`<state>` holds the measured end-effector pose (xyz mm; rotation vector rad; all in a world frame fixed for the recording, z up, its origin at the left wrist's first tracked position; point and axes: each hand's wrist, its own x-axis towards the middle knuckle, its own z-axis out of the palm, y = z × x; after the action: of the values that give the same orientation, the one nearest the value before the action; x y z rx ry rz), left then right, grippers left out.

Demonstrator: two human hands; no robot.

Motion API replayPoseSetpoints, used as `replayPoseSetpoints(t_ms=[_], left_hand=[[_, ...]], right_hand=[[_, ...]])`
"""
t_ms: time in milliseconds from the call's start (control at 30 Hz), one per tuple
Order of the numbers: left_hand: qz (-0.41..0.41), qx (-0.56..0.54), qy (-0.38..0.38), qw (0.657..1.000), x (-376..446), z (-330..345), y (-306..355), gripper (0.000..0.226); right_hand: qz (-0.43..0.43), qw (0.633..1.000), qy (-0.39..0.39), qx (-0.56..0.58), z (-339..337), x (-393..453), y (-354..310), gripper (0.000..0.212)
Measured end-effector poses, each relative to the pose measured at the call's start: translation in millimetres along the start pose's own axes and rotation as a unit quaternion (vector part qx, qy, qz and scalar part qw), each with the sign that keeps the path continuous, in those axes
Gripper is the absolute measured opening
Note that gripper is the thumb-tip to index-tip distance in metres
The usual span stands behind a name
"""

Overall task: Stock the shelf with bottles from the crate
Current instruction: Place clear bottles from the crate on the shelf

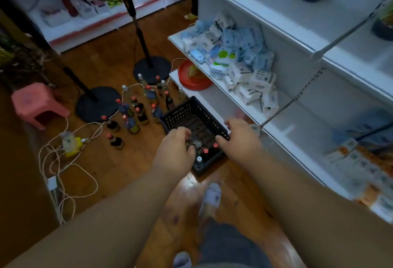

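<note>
Labels on bottles (205,153) in crate (191,111) blurred, unreadable

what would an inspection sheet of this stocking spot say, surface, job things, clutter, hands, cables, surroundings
surface: glossy brown wooden floor.
job's things: black perforated plastic crate on the floor by the white metal shelf unit; a few red-capped and one clear-capped bottle stand in its near end.
clutter: cluster of red-capped dark glass bottles stands on the floor left of the crate.
hands: left hand curled round something in the crate; right hand on the crate's right rim, fingers relaxed.
cables: loose white cords run to a power strip.
surroundings: pink plastic stool, two black round stand bases, orange round plastic lid.
</note>
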<state>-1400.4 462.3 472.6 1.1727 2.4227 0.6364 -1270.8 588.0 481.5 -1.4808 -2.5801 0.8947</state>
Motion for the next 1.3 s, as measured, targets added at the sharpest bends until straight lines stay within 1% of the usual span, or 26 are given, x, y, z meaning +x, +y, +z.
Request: replayPoseSetpoints(t_ms=[67,167,267,333,467,567,700,833,900,967,1033,1100,1167,1233,1300], left_hand=[[0.0,0.021,-0.032,0.999,32.4,14.2,-12.9,0.038],[-0.002,0.058,-0.081,0.995,81.8,30.1,-33.6,0.036],[0.019,0.101,-0.126,0.987,129.3,48.4,-54.5,0.032],[0.036,0.115,-0.156,0.98,155.5,64.9,-68.9,0.032],[0.055,0.134,-0.228,0.963,202.1,109.2,-102.2,0.035],[0.065,0.138,-0.269,0.951,227.5,153.2,-134.0,0.037],[0.083,0.139,-0.327,0.931,245.5,214.6,-181.2,0.038],[0.085,0.147,-0.365,0.915,267.5,281.6,-219.1,0.044],[0.089,0.195,-0.364,0.906,277.6,310.1,-231.1,0.049],[0.105,0.27,-0.342,0.894,286.2,333.7,-241.3,0.055],[0.111,0.312,-0.349,0.877,291.8,353.6,-253.2,0.056],[0.117,0.321,-0.367,0.865,297.0,370.9,-267.4,0.048],[0.129,0.312,-0.376,0.863,303.3,386.0,-279.8,0.036],[0.15,0.31,-0.375,0.861,310.1,399.2,-289.3,0.029],[0.165,0.305,-0.382,0.856,315.2,409.5,-295.6,0.027]], right_hand=[[0.011,1.0,-0.017,0.006,21.9,38.9,5.8,0.052],[0.026,0.997,-0.069,0.015,57.6,96.1,14.4,0.046],[0.038,0.994,-0.099,0.009,94.8,143.8,20.8,0.039],[0.049,0.992,-0.115,0.009,121.5,165.5,25.0,0.037],[0.083,0.985,-0.151,0.02,179.6,193.2,44.9,0.024],[0.13,0.979,-0.155,0.024,228.8,206.0,69.5,0.027],[0.197,0.967,-0.163,0.014,293.9,211.7,101.6,0.038],[0.228,0.951,-0.206,0.004,362.9,224.6,131.9,0.049],[0.219,0.954,-0.203,0.008,391.4,234.3,143.7,0.046],[0.198,0.961,-0.193,0.003,413.5,244.8,153.6,0.044],[0.171,0.96,-0.219,-0.023,432.0,252.5,161.0,0.044],[0.147,0.952,-0.259,-0.074,447.1,256.8,166.6,0.043],[0.125,0.942,-0.287,-0.125,456.4,260.4,173.0,0.042],[0.101,0.937,-0.308,-0.132,458.2,266.6,180.4,0.046],[0.065,0.933,-0.336,-0.111,456.6,271.0,191.0,0.052]])
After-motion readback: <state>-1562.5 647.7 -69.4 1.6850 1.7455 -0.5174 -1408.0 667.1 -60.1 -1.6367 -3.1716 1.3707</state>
